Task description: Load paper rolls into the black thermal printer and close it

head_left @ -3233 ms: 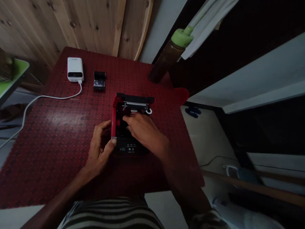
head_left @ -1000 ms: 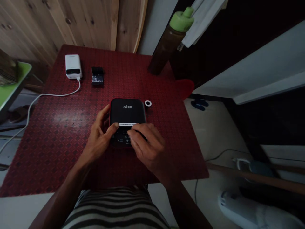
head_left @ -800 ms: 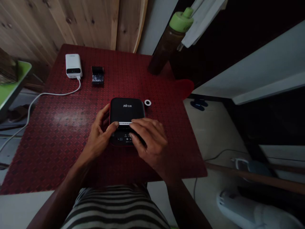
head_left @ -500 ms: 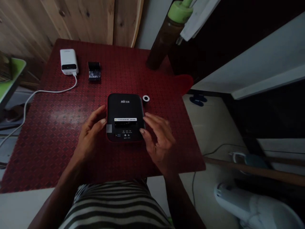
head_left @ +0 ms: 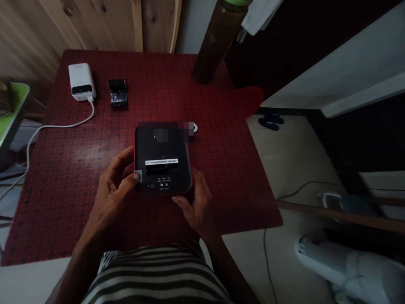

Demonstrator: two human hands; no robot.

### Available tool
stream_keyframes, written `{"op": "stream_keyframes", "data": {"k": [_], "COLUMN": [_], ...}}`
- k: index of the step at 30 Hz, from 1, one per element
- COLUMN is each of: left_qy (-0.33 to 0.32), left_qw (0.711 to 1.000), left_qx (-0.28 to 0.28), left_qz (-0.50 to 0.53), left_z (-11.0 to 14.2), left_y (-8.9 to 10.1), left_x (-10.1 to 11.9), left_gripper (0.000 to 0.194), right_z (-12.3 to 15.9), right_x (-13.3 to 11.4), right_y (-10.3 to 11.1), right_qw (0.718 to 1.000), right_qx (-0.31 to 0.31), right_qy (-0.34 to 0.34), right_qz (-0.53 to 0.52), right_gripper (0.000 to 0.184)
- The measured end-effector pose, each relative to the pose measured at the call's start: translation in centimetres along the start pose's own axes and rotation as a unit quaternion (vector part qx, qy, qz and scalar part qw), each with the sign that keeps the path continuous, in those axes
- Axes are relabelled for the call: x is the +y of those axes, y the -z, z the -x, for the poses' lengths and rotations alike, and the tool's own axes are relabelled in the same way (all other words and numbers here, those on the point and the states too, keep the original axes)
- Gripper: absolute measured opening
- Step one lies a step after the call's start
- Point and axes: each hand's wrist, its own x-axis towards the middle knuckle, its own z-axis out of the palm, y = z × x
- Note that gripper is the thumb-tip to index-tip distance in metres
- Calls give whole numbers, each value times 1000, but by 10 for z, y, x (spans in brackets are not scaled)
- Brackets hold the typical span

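Note:
A small black printer [head_left: 163, 147] with a red underside rim, a white warning strip and a slot sits between my hands over the red table. My left hand [head_left: 112, 185] grips its left side, thumb on the lower left corner by a pale translucent sticker, fingers curled along the edge. My right hand [head_left: 198, 204] holds the lower right corner, thumb at the front edge and fingers along the right side. The fingertips under the printer are hidden. Just behind its far right corner is a white ring-shaped thing [head_left: 195, 128], partly blurred out.
The red patterned table [head_left: 234, 169] bears a white power bank [head_left: 81, 80] with a white cable [head_left: 60, 126], a small black roll-like item [head_left: 118, 93] and a tall brown bottle [head_left: 218, 38]. A red stool [head_left: 251, 101] stands beyond the right edge. Blue slippers [head_left: 270, 121] lie on the floor.
My right hand has shifted down to the printer's lower right corner. My left thumb has come onto its top edge. The printer appears slightly turned and tilted, and the view has moved a little.

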Motion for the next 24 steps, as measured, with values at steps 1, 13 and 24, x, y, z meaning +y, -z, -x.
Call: {"op": "stream_keyframes", "data": {"k": [1,13,24], "left_qy": [0,30,46], "left_qw": [1000,999,999], "left_qx": [-1,-15,20], "left_qz": [1,-19,-11], "left_z": [-1,-1,-1], "left_y": [1,2,-10], "left_x": [0,10,11], "left_gripper": [55,57,58], "right_z": [-1,-2,-1], "right_x": [0,4,6], "right_y": [-1,-2,-5], "right_qw": [1000,999,1000], "right_qx": [-9,-30,-18], "right_qy": [-1,-3,4], "right_qz": [0,-14,-21], "right_gripper": [68,67,65]}}
